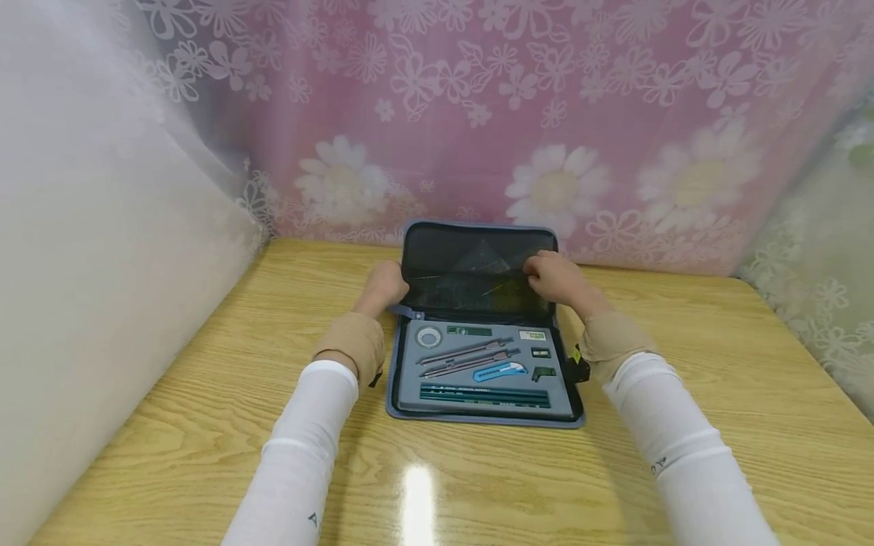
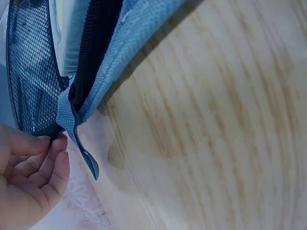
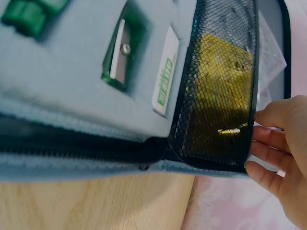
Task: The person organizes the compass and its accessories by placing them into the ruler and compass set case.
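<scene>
A blue zip case (image 1: 485,420) lies unfolded on the table, its lid raised at the back. My left hand (image 1: 385,285) pinches the lid's left edge between thumb and fingers, beside a fabric tab (image 2: 82,152). At the lid's right side, my right hand (image 1: 558,280) grips the rim of the black mesh pocket (image 3: 225,100). Yellow and clear sheets show inside that pocket. The grey insert (image 1: 410,379) holds a roll of tape (image 1: 429,337), two compasses (image 1: 464,362), a blue utility knife (image 1: 501,371), green pencils (image 1: 483,395), a sharpener (image 3: 123,52) and an eraser (image 3: 166,72).
The case stands on a wood-grain table (image 1: 239,425). Behind it hangs a pink flowered curtain (image 1: 437,121), close to the lid. A pale sheet (image 1: 116,227) borders the left side, and another flowered sheet (image 1: 812,280) the right.
</scene>
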Demonstrator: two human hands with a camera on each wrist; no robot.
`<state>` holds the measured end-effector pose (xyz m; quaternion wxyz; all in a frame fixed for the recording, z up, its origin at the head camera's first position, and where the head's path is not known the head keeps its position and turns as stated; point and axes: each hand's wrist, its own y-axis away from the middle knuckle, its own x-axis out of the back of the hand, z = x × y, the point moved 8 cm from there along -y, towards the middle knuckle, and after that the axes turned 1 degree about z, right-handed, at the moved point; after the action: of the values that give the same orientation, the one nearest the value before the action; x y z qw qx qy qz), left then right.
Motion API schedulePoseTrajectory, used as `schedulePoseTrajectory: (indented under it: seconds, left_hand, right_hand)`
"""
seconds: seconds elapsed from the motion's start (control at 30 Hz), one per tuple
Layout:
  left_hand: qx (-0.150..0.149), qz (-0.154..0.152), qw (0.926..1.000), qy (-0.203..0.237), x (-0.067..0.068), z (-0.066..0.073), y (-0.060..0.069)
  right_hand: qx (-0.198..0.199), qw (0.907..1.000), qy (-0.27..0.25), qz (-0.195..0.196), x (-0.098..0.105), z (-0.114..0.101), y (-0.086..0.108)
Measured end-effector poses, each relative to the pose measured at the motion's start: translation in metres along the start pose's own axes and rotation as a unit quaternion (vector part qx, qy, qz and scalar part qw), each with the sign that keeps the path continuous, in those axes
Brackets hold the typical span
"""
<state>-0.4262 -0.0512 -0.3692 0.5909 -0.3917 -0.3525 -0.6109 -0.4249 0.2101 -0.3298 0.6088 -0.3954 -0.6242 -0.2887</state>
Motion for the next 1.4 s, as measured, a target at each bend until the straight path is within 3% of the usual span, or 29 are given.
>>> schedulePoseTrajectory:
  seconds: [0.27, 0.5, 0.7, 1.0, 1.23, 1.4]
  left_hand:
    - [0.002, 0.002, 1.0, 0.001, 0.003, 0.002, 0.002]
    - [0.009, -0.013, 0.9999, 0.003, 0.0, 0.002, 0.003]
    - [0.013, -0.012, 0.9996, 0.02, 0.002, -0.002, 0.004]
    - [0.013, -0.009, 0.9997, 0.021, 0.0, -0.003, 0.005]
    - [0.01, -0.017, 0.9995, 0.025, -0.004, -0.002, 0.004]
    - [0.012, -0.017, 0.9994, 0.027, -0.003, -0.001, 0.003]
  right_hand:
    - [0.001, 0.9986, -0.021, 0.048, 0.016, 0.011, 0.021]
    - [-0.002, 0.9937, -0.045, 0.103, 0.033, 0.023, 0.057]
    - [-0.037, 0.9958, -0.065, 0.053, 0.04, 0.04, 0.101]
    - [-0.064, 0.9952, -0.064, 0.037, 0.042, 0.054, 0.176]
    - [-0.052, 0.9966, -0.064, 0.001, 0.027, 0.05, 0.226]
    - [-0.038, 0.9969, -0.065, -0.024, 0.016, 0.049, 0.247]
